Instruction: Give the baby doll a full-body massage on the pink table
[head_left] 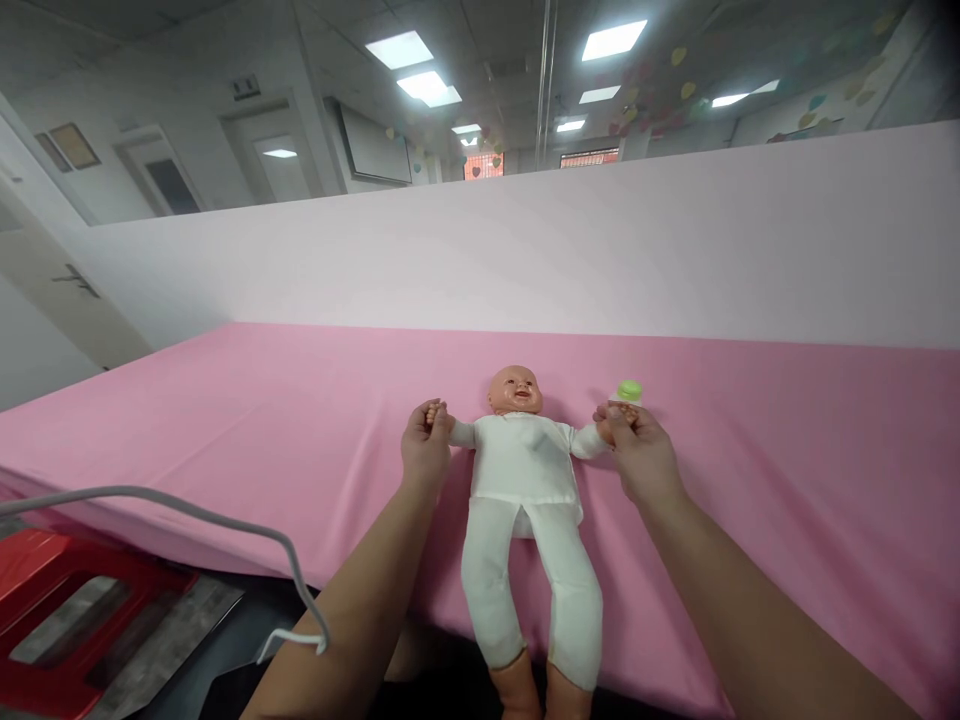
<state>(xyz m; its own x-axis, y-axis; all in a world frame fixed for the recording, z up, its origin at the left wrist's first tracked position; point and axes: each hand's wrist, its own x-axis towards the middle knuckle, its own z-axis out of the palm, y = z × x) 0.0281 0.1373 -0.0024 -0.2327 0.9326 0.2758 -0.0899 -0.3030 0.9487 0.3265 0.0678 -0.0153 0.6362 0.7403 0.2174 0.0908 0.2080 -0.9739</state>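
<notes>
A baby doll point(526, 460) in a white top and white trousers lies on its back, head away from me and feet over the near edge of the table. Its arms are stretched out to both sides. My left hand point(426, 440) is closed around the doll's hand on the left. On the other side, my right hand point(637, 445) grips the doll's other hand between thumb and fingers. Just behind my right hand is a small item with a light green top point(629, 390), its lower part mostly hidden.
Pink cloth point(285, 430) covers the table, with a white wall point(525, 260) and glass behind it. A grey cable point(187, 510) loops over my left forearm. At lower left stands a red plastic stool point(75, 590), and a door point(60, 270) is at far left.
</notes>
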